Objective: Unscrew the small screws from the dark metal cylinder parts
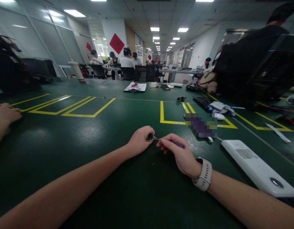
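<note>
My left hand (pixel 141 140) is closed around a small dark round part (pixel 149 137) with a shiny, lens-like end turned toward me. Between the fingers of my right hand (pixel 179 149) is a thin screwdriver (pixel 179 144) with a purple handle. Its narrow metal shaft points left, and the tip meets the side edge of the round part or comes very close to it; I cannot tell which. A tiny clear or metallic piece (pixel 153 164) lies on the green table (pixel 108 197) below my hands.
To the right are a white power bank (pixel 256 168) with a cable, a blurred-out phone-like object (pixel 200 125) and a white cloth (pixel 222 108). Two dark round parts (pixel 181 99) and a notepad (pixel 134 86) lie farther back. Another person's hand (pixel 4 119) rests at far left.
</note>
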`<state>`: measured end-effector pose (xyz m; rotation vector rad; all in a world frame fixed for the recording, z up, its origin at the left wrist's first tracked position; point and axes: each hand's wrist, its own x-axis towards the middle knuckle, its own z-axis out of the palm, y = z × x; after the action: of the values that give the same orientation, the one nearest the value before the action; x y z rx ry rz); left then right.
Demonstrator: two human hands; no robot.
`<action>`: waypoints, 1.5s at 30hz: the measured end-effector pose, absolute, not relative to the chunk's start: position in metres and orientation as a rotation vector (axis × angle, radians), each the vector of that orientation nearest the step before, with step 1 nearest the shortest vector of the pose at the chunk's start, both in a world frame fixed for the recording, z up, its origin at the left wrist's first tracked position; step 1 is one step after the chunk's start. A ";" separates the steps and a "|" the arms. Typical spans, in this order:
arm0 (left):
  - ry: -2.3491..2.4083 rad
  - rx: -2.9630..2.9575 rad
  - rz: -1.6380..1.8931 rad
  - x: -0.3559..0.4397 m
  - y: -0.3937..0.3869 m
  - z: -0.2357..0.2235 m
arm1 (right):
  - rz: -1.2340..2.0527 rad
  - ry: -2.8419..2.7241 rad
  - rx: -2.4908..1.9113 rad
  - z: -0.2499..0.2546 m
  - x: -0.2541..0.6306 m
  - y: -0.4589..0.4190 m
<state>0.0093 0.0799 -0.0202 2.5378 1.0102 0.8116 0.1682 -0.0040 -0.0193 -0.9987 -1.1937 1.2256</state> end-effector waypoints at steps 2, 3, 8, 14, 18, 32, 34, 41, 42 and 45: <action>0.970 2.523 0.816 0.009 0.080 -0.020 | 1.303 -1.108 -0.970 -0.018 0.169 -0.003; 0.937 2.514 0.820 0.008 0.080 -0.020 | 1.336 -1.075 -0.958 -0.017 0.169 -0.002; 0.758 2.463 0.813 0.007 0.079 -0.019 | 1.443 -1.041 -0.916 -0.014 0.170 -0.002; 0.822 2.455 0.838 0.008 0.079 -0.019 | 1.393 -1.031 -0.905 -0.017 0.170 -0.002; 0.900 2.503 0.821 0.009 0.080 -0.020 | 1.243 -1.140 -0.963 -0.019 0.169 -0.004; 0.767 2.454 0.832 0.008 0.079 -0.020 | 1.457 -0.992 -0.904 -0.013 0.172 0.001; 0.740 2.431 0.827 0.008 0.079 -0.019 | 1.464 -1.007 -0.900 -0.014 0.171 0.000; 0.879 2.482 0.838 0.009 0.081 -0.020 | 1.281 -1.089 -0.943 -0.018 0.170 -0.002; 0.900 2.504 0.826 0.009 0.081 -0.021 | 1.237 -1.135 -0.965 -0.019 0.170 -0.003; 0.951 2.592 0.779 0.009 0.081 -0.021 | 1.130 -1.313 -1.033 -0.019 0.169 -0.005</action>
<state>0.0094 0.0807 -0.0210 2.5915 0.9510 0.7792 0.1695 -0.0055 -0.0190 -1.0333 -1.3134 1.1299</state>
